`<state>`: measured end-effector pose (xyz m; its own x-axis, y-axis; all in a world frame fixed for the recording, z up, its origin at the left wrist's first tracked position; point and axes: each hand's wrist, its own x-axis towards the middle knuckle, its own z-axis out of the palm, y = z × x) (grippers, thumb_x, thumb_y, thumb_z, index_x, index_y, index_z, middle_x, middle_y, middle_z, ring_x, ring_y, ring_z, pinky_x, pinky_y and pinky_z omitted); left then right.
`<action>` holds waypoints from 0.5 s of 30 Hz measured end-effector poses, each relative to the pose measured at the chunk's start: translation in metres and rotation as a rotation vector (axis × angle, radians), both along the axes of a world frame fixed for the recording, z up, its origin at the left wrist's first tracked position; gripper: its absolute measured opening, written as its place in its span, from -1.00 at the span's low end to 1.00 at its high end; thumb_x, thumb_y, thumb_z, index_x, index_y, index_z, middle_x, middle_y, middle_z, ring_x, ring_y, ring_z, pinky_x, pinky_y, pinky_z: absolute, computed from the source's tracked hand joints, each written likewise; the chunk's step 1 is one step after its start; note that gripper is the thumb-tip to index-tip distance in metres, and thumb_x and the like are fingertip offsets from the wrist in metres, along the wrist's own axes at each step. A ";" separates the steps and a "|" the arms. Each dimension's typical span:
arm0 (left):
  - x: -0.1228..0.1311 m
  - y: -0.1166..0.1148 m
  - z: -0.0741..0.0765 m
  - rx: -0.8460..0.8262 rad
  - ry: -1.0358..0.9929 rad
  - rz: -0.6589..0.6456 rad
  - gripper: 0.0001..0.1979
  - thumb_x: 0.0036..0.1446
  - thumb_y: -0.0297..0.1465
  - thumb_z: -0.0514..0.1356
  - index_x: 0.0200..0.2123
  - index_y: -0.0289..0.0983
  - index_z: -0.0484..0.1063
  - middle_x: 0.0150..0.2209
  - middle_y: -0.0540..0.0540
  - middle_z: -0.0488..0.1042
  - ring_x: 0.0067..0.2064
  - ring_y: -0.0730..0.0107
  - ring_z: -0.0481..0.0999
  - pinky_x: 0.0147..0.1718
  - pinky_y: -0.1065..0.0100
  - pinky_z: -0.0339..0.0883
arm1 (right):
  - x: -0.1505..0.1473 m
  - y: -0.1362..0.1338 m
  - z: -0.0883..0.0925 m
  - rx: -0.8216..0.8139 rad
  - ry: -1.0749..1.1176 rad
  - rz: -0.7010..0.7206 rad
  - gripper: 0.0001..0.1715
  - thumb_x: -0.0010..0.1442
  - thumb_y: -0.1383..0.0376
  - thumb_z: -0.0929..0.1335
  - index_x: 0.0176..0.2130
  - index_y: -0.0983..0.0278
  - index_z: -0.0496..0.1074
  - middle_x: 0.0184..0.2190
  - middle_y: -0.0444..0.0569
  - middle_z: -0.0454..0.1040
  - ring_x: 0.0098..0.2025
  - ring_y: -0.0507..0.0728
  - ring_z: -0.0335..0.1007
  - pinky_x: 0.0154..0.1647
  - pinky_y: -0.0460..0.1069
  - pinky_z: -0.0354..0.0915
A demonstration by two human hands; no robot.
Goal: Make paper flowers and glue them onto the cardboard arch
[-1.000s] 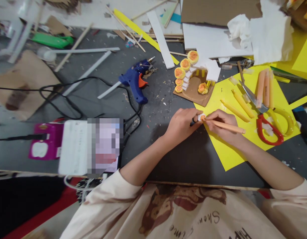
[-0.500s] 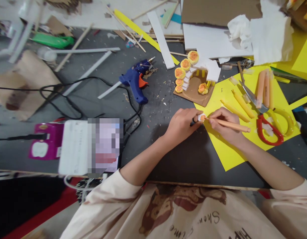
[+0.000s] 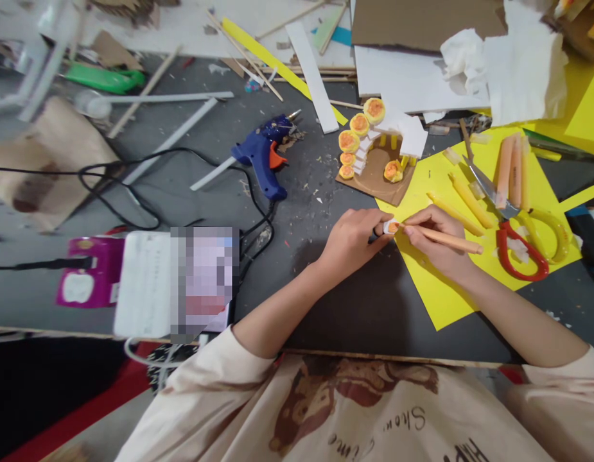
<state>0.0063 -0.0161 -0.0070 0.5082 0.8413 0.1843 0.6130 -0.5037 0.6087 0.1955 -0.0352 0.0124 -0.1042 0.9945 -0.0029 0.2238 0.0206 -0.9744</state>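
My left hand (image 3: 350,242) is closed around a small white roll with an orange top (image 3: 390,226), held just above the dark table at the corner of a yellow paper sheet (image 3: 441,301). My right hand (image 3: 434,242) grips an orange pen (image 3: 445,239) like a pencil, its tip touching the roll's orange top. Just behind lies a brown cardboard base (image 3: 374,176) with white steps and several yellow-orange rolls (image 3: 359,123) glued on.
A blue glue gun (image 3: 262,154) with black cable lies left of the cardboard base. Red-and-yellow scissors (image 3: 518,224), yellow sticks (image 3: 470,200) and orange pens (image 3: 511,168) rest on the yellow sheet. A white box (image 3: 145,283) and pink box sit near left; white foam strips, wooden sticks and crumpled tissue (image 3: 513,61) crowd the back.
The pen has shifted slightly in my right hand, its far end rising and dipping a little, with the tip staying on the roll. My left hand holds still.
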 end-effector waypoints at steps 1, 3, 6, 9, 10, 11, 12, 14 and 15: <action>0.000 0.000 0.000 0.007 -0.008 -0.004 -0.82 0.19 -0.44 0.25 -0.12 -0.29 0.42 -0.37 0.00 0.52 -0.28 0.34 0.52 -0.27 0.37 0.18 | 0.000 0.000 0.000 0.001 0.007 0.011 -0.86 0.14 0.23 0.43 -0.40 0.23 0.44 -0.54 -0.14 0.45 -0.50 0.00 0.34 -0.51 -0.09 0.22; 0.000 0.000 -0.001 0.013 -0.016 -0.010 -0.81 0.19 -0.43 0.25 -0.11 -0.30 0.42 -0.36 -0.01 0.52 -0.28 0.33 0.52 -0.26 0.37 0.18 | 0.000 0.000 0.001 0.003 0.013 0.035 -0.89 0.15 0.24 0.43 -0.36 0.23 0.46 -0.47 -0.12 0.51 -0.46 0.02 0.39 -0.46 -0.08 0.26; 0.000 -0.001 0.000 0.005 -0.009 -0.010 -0.81 0.20 -0.43 0.25 -0.11 -0.30 0.42 -0.35 -0.02 0.53 -0.28 0.33 0.51 -0.27 0.37 0.17 | -0.001 0.000 0.001 0.004 0.002 0.015 -0.86 0.15 0.23 0.44 -0.39 0.23 0.44 -0.49 -0.12 0.49 -0.45 0.02 0.39 -0.46 -0.08 0.26; 0.001 -0.001 0.002 -0.003 -0.012 -0.012 -0.82 0.20 -0.44 0.24 -0.12 -0.30 0.43 -0.37 0.00 0.51 -0.31 0.35 0.50 -0.30 0.38 0.14 | 0.000 0.000 0.001 0.005 -0.003 -0.019 -0.80 0.15 0.20 0.44 -0.43 0.23 0.40 -0.55 -0.15 0.42 -0.51 0.00 0.32 -0.50 -0.08 0.21; 0.001 0.000 0.002 -0.003 -0.016 -0.012 -0.82 0.20 -0.44 0.24 -0.12 -0.30 0.43 -0.38 0.00 0.51 -0.31 0.36 0.49 -0.30 0.38 0.14 | 0.000 0.000 0.001 0.003 -0.002 -0.017 -0.79 0.15 0.20 0.44 -0.42 0.24 0.40 -0.55 -0.15 0.42 -0.51 0.00 0.31 -0.50 -0.08 0.21; 0.001 0.000 0.002 -0.002 -0.019 -0.011 -0.83 0.20 -0.45 0.25 -0.12 -0.30 0.43 -0.38 0.00 0.51 -0.31 0.36 0.49 -0.29 0.38 0.14 | 0.000 0.000 0.001 0.000 -0.001 -0.011 -0.80 0.15 0.20 0.44 -0.41 0.24 0.40 -0.55 -0.15 0.42 -0.50 0.01 0.32 -0.50 -0.08 0.22; 0.001 0.000 0.002 -0.002 -0.018 -0.010 -0.82 0.19 -0.45 0.25 -0.12 -0.30 0.43 -0.38 0.00 0.51 -0.31 0.36 0.49 -0.29 0.38 0.14 | 0.000 0.000 0.001 -0.004 -0.002 -0.006 -0.81 0.15 0.20 0.43 -0.41 0.24 0.40 -0.55 -0.15 0.42 -0.50 0.01 0.32 -0.50 -0.08 0.22; 0.001 0.000 0.002 -0.003 -0.013 -0.005 -0.83 0.18 -0.45 0.26 -0.13 -0.30 0.43 -0.39 0.01 0.50 -0.32 0.36 0.49 -0.29 0.38 0.14 | 0.000 0.001 0.002 -0.013 -0.005 -0.007 -0.80 0.14 0.23 0.43 -0.44 0.24 0.38 -0.57 -0.16 0.38 -0.52 0.00 0.28 -0.52 -0.08 0.18; 0.001 0.000 0.001 -0.004 -0.011 -0.004 -0.83 0.18 -0.45 0.26 -0.14 -0.29 0.43 -0.39 0.01 0.50 -0.32 0.37 0.48 -0.30 0.38 0.14 | 0.000 0.001 0.002 -0.016 -0.005 -0.012 -0.79 0.13 0.24 0.43 -0.46 0.24 0.36 -0.58 -0.17 0.36 -0.53 -0.01 0.25 -0.53 -0.08 0.16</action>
<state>0.0074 -0.0161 -0.0059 0.5095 0.8400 0.1866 0.6044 -0.5037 0.6173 0.1959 -0.0344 0.0144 -0.0926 0.9955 -0.0188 0.2285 0.0029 -0.9736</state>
